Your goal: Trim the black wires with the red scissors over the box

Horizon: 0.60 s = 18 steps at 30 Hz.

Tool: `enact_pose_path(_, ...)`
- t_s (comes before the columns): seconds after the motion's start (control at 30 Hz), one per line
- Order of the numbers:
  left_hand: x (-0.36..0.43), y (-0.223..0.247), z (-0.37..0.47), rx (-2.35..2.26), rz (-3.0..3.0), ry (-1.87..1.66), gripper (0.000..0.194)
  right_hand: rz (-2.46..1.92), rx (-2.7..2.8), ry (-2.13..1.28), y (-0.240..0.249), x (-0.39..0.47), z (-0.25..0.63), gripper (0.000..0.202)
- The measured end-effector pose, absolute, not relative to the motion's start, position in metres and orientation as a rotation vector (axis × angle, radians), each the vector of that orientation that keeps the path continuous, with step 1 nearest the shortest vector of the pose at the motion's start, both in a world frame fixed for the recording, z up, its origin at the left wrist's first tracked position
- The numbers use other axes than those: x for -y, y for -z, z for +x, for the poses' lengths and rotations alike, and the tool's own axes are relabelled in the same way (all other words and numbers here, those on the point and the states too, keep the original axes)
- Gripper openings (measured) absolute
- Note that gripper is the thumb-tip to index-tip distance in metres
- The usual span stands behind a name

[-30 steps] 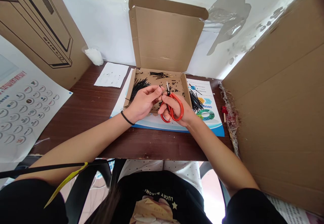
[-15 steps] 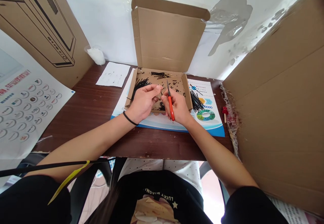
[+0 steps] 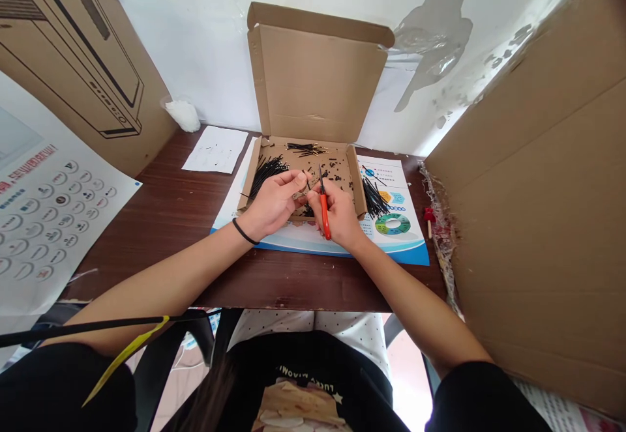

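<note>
My right hand (image 3: 341,216) grips red-handled scissors (image 3: 323,214), seen edge-on with the blades pointing up and away. My left hand (image 3: 272,202), a black band at its wrist, pinches a short black wire piece right beside the blade tips. Both hands hover over the front edge of an open flat cardboard box (image 3: 353,178) with its lid standing upright. Inside the box lie a bundle of black wire pieces (image 3: 268,169) at the left, a few more (image 3: 306,148) at the back and small black bits scattered about.
The box sits on a printed sheet (image 3: 398,243) on a dark brown table (image 3: 171,210). More black wire pieces (image 3: 374,195) lie right of the box. White paper (image 3: 216,149) at back left. Big cardboard panels (image 3: 542,178) wall the right and left; a small red-topped pin (image 3: 430,219) at right.
The scissors have turned from showing both handle loops flat to edge-on. Both hands stayed over the box front; the view shifted slightly.
</note>
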<state>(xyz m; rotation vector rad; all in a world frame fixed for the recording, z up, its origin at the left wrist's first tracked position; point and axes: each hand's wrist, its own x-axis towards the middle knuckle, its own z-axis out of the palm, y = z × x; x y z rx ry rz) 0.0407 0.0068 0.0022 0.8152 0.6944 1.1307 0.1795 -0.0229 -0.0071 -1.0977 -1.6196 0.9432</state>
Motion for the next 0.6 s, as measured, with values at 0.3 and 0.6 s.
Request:
enact_pose_path(0.3, -0.0064, 0.0040, 0.0436, -0.701, 0.904, -1.137, 0.037, -1.179, 1.570, -0.858, 0.0156, 0.0199, 0.1843, 0.033)
enact_pose_path(0.6, -0.0075, 0.0089, 0.0420, -0.651, 0.985, -1.090, 0.031, -1.120, 1.435, -1.034, 0.0110, 0.0230, 0.1801, 0.029)
